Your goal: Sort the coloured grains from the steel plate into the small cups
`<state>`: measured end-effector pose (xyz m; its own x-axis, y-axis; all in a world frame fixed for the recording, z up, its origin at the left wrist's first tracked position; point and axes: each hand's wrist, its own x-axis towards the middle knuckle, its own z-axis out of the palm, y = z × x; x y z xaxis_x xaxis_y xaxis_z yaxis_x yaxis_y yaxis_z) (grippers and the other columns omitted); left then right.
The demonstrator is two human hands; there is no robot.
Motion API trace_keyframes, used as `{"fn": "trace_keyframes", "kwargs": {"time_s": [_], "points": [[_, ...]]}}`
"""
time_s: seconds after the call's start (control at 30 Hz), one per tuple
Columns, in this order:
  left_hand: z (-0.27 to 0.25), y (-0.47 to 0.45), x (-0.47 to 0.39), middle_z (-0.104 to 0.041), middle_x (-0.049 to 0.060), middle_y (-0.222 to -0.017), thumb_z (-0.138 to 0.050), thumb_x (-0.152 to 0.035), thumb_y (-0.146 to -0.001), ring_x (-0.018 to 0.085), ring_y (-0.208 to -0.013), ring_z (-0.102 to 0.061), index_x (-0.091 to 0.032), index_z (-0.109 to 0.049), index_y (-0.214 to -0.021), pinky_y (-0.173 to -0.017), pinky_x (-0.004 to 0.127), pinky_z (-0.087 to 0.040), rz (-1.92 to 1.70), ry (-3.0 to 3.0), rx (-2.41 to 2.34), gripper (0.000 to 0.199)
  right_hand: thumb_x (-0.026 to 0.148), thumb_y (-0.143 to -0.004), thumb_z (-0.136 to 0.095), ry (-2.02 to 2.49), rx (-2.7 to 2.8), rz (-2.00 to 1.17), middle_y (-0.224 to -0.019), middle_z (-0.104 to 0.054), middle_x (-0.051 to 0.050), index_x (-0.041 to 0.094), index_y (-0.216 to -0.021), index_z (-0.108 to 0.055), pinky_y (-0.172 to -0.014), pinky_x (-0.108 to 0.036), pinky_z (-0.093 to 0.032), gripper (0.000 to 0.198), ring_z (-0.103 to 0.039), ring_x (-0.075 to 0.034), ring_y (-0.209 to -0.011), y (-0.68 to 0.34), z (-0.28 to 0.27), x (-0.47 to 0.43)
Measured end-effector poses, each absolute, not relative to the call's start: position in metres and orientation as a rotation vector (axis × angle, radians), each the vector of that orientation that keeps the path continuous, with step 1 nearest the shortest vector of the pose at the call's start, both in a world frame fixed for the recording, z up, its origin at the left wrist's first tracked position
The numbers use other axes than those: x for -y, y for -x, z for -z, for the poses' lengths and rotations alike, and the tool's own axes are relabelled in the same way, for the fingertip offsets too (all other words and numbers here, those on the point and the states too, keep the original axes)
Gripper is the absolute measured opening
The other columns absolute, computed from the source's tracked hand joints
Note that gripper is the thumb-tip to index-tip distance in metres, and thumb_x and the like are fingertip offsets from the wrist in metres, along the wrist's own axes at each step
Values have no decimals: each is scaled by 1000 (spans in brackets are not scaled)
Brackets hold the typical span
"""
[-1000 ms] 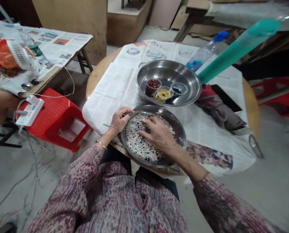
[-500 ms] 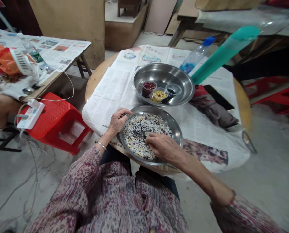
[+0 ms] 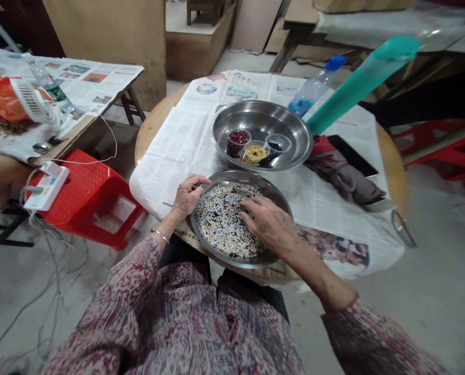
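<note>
A shallow round metal pan (image 3: pixel 276 191) holds a spread of mixed grains (image 3: pixel 222 226), mostly white with black, yellow and dark red pieces. At the pan's left edge, my left hand (image 3: pixel 188 197) grips the rim with bent fingers. My right hand (image 3: pixel 270 223) is over the grains at the pan's right side, its thumb and fingers apart, with nothing visible between them. Behind the pan stands a larger metal basin (image 3: pixel 261 113). Inside it are clear cups of dark red beans (image 3: pixel 239 137), yellow grains (image 3: pixel 254 153) and black beans (image 3: pixel 276 146).
Newspaper (image 3: pixel 170 151) covers the round wooden table. A blue-capped bottle (image 3: pixel 314 86), a long green tube (image 3: pixel 367 86), a grey-red cloth (image 3: pixel 343 179) and a dark phone-like slab (image 3: pixel 353 155) lie around the basin. At left, a power strip (image 3: pixel 48 187) rests on a red stool (image 3: pixel 87 195).
My right hand has shifted slightly up and right across the grains, and its fingers have come up and spread. My left hand stays at the pan's rim.
</note>
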<state>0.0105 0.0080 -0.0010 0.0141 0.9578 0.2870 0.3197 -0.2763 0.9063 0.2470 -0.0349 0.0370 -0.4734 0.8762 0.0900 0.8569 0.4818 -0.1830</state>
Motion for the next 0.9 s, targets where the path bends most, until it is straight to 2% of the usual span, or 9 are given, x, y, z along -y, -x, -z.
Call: {"fn": "trace_keyframes", "kwargs": {"time_s": [0.07, 0.13, 0.2, 0.3, 0.43, 0.57, 0.7, 0.8, 0.9], "points": [[2, -10, -8, -70, 2, -96, -50, 1, -75, 16, -89, -62, -19, -72, -89, -86, 29, -51, -1281, -1655, -1319, 33, 38, -95, -57, 1576, 2468, -153, -109, -67, -14, 19, -115, -66, -89, -42, -50, 29, -61, -29, -105, -242, -35, 32], [2, -11, -9, -70, 2, -96, -50, 1, -75, 15, -88, -62, -20, -72, -89, -85, 29, -51, -1282, -1650, -1322, 33, 40, -92, -60, 1549, 2434, -226, -110, -65, -14, 18, -119, -64, -88, -42, -51, 35, -61, -28, -102, -232, -31, 33], [3, -11, -9, -70, 2, -96, -50, 0, -74, 16, -88, -62, -20, -72, -88, -84, 29, -51, -1283, -1647, -1328, 33, 29, -92, -57, 1468, 2430, -358, -107, -65, -13, 17, -117, -65, -87, -39, -50, 29, -61, -25, -97, -220, -27, 34], [3, -11, -9, -70, 2, -96, -50, 0, -74, 16, -91, -62, -20, -72, -88, -85, 29, -50, -1294, -1645, -1325, 33, 12, -86, -51, 1397, 2424, -509, -95, -67, -9, 17, -97, -69, -85, -35, -48, 22, -61, -21, -89, -203, -23, 32], [3, -11, -9, -70, 3, -96, -50, 0, -74, 16, -91, -62, -18, -73, -89, -86, 29, -50, -1303, -1644, -1319, 33, 7, -78, -53, 1356, 2326, -736, -81, -69, -4, 18, -81, -68, -78, -31, -46, 19, -60, -17, -77, -190, -29, 29], [4, -12, -9, -70, 2, -95, -50, 1, -74, 15, -90, -61, -18, -73, -89, -85, 28, -49, -1302, -1644, -1303, 33, 5, -78, -54, 1080, 2359, -928, -84, -69, -3, 18, -85, -68, -77, -28, -45, 21, -60, -15, -78, -185, -37, 44], [5, -12, -10, -70, 2, -94, -50, 3, -74, 15, -87, -61, -19, -72, -87, -84, 28, -49, -1325, -1625, -1290, 34, 6, -82, -53, 866, 2675, -811, -90, -66, -5, 19, -90, -67, -74, -27, -44, 21, -59, -16, -84, -194, -37, 59], [5, -12, -10, -70, 2, -92, -50, 3, -73, 15, -85, -60, -19, -73, -87, -82, 28, -48, -1331, -1605, -1282, 34, 5, -85, -51, 1032, 2770, -572, -94, -66, -7, 21, -89, -67, -77, -29, -45, 23, -58, -19, -92, -213, -33, 53], [5, -12, -10, -70, 2, -92, -51, 1, -73, 14, -80, -58, -18, -73, -87, -79, 27, -47, -1327, -1577, -1288, 33, 7, -88, -48, 1358, 2631, -316, -103, -67, -9, 21, -96, -69, -82, -33, -46, 26, -57, -23, -99, -232, -31, 34]]}}
